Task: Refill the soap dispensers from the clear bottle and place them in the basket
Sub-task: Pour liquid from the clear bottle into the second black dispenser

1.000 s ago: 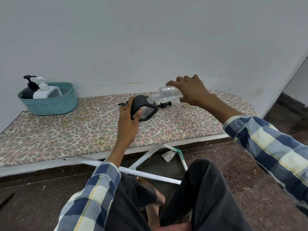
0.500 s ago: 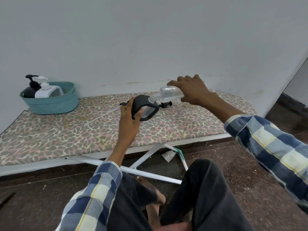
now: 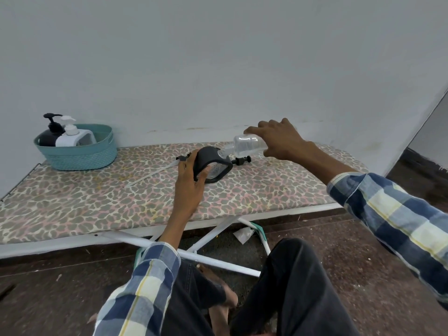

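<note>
Lining grey wall [image 3: 218,57], leopard-print board [image 3: 72,209], possibly padded

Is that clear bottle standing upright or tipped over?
Tipped. The right hand holds the clear bottle nearly sideways, neck angled down at the black dispenser gripped by the left hand.

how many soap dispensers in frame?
3: a black one and a white one in the basket, a dark one in the left hand. The basket may hide more.

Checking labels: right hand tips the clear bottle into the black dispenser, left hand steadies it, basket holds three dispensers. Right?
Not quite. The head view shows two dispensers in the basket, one black and one white. The rest stands.
</note>
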A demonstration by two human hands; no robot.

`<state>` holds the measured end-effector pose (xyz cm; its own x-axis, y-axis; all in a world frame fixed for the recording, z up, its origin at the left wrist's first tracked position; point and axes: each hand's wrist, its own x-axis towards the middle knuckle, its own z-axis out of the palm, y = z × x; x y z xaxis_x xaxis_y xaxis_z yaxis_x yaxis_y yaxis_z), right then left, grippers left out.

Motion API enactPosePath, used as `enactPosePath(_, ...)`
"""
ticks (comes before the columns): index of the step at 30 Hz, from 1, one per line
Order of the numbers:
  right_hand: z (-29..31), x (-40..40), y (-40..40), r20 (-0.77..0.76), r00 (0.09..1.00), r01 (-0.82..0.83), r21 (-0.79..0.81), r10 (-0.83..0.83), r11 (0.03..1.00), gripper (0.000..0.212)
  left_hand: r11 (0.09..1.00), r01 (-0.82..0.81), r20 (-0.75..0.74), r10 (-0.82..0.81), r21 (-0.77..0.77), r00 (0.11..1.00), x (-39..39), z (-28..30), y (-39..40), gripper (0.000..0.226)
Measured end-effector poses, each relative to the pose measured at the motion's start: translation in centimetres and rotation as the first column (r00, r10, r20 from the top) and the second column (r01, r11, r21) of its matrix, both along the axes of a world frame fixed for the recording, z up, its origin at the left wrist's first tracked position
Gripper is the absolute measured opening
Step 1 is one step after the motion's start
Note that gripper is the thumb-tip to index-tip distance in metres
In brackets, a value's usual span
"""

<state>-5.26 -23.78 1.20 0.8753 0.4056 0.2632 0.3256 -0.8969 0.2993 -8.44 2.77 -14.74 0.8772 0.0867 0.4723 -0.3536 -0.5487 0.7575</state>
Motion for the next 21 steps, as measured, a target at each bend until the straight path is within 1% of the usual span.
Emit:
enactPosePath(10, -0.16, -0.18, -0.32, -0.006, 1.000, 0.010, 0.003, -0.010, 1.000, 0.083, 1.000, 0.025, 0.031, -0.025, -0.011, 0.999, -0.12, 0.04, 0.03, 0.060)
enactPosePath(14, -0.32, 0.02, -0.36, -0.007, 1.000, 0.003, 0.002, -0.003, 1.000, 0.083, 1.000, 0.017, 0.011, -0.017, -0.012, 1.000, 0.07, -0.20, 0.09, 0.060)
enactPosePath(21, -0.34, 0.22, -0.38, -0.008, 1.000, -0.001, 0.001, 0.001, 1.000, 0.083, 1.000, 0.023, 0.026, -0.023, -0.014, 0.999, 0.16, -0.32, 0.18, 0.061)
